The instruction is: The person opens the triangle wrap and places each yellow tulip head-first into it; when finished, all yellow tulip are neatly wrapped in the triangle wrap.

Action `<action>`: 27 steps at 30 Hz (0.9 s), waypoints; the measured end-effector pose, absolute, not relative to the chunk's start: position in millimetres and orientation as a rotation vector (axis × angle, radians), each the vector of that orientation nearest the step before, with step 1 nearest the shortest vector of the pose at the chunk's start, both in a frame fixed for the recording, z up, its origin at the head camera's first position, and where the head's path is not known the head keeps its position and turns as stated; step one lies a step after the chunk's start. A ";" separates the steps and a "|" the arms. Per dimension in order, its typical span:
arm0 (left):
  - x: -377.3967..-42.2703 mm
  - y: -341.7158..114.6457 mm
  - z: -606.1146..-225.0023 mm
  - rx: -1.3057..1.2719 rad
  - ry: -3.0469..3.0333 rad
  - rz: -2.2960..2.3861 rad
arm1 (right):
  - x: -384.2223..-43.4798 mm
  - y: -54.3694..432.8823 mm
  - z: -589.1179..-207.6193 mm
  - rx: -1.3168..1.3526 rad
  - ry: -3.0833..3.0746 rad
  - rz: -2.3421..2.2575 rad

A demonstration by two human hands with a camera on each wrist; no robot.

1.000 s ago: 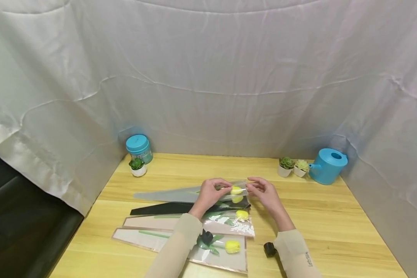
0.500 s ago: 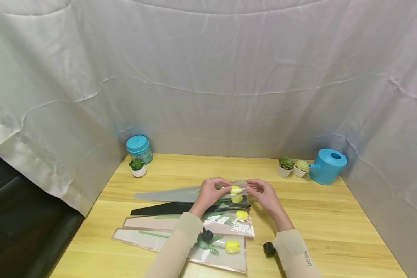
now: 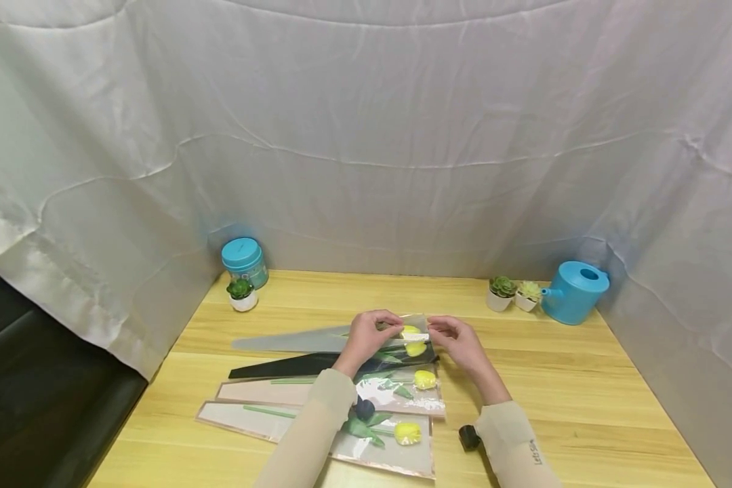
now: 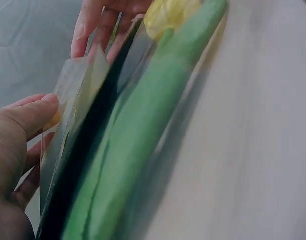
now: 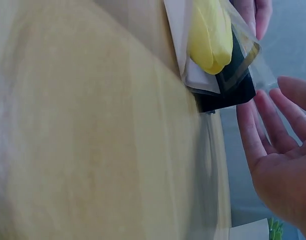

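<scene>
At the far end of a row of sleeved flowers, both hands work at the open end of a translucent grey flower sleeve [image 3: 293, 339]. My left hand [image 3: 369, 337] pinches its clear film [image 4: 68, 82] between thumb and fingers. My right hand [image 3: 461, 341] pinches the film's right edge, seen in the right wrist view beside a yellow tulip [image 5: 211, 37]. Another yellow tulip [image 3: 415, 348] shows in the head view just below the fingers. Nearer lies a black sleeve [image 3: 274, 367], partly hidden by the left forearm.
A pink sleeve [image 3: 250, 389] and a white sleeve [image 3: 226, 413], each with a yellow tulip, lie nearer on the wooden table [image 3: 573, 400]. Back left stand a blue-lidded jar [image 3: 242, 261] and a potted succulent [image 3: 241, 294]. Back right are two succulents [image 3: 501, 293] and a blue watering can [image 3: 575, 293].
The right hand has shifted slightly left, closer to the left hand, and its fingers have come onto the sleeve's edge. The film has tilted a little; the left hand stays nearly still.
</scene>
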State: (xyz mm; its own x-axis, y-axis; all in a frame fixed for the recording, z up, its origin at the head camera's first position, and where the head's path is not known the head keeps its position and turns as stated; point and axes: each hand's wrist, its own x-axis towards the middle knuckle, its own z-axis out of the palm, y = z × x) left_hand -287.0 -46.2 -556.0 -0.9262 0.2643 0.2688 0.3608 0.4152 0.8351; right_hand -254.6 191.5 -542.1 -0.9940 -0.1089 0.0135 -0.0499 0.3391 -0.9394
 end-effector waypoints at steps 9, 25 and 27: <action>-288.6 -47.9 -561.4 -0.536 -2.650 -1.516 | -253.0 189.7 -542.0 -0.153 2.555 -1.736; -284.8 -57.6 -558.3 -0.805 -2.827 -1.324 | -250.6 190.0 -541.9 -0.181 2.561 -1.705; -284.8 -58.3 -559.0 -0.805 -2.834 -1.320 | -250.3 189.5 -542.0 -0.184 2.557 -1.705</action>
State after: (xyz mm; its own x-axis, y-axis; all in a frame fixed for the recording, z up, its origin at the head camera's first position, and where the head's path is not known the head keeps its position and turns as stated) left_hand -284.8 -58.3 -559.0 -0.8720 0.4725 0.1279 0.4020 0.5419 0.7380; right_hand -250.3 189.5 -542.0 -0.9909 -0.1339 0.0138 -0.0642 0.3800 -0.9227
